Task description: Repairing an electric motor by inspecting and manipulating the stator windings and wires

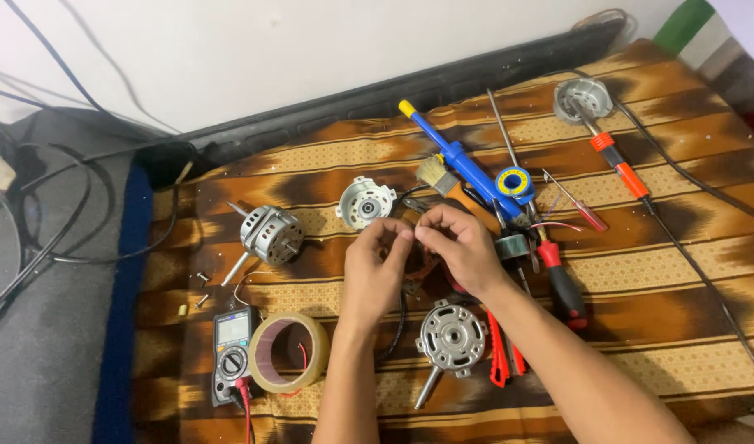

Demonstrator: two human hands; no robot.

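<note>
My left hand [375,267] and my right hand [459,247] meet at their fingertips over the brown patterned cloth [640,271], pinching something small between them that I cannot make out. Under the hands lies a coppery wound motor part [418,267], mostly hidden. A silver motor end cap [366,202] sits just beyond the left hand. A motor housing with a shaft [451,339] lies near my wrists.
A motor with shaft [270,234], multimeter [232,353], tape roll [288,352], and loose screws [201,279] lie at left. Blue solder sucker [459,156], brush [436,174], screwdrivers [563,284], red cutter [500,353], soldering iron [622,164] and another end cap [582,99] lie right.
</note>
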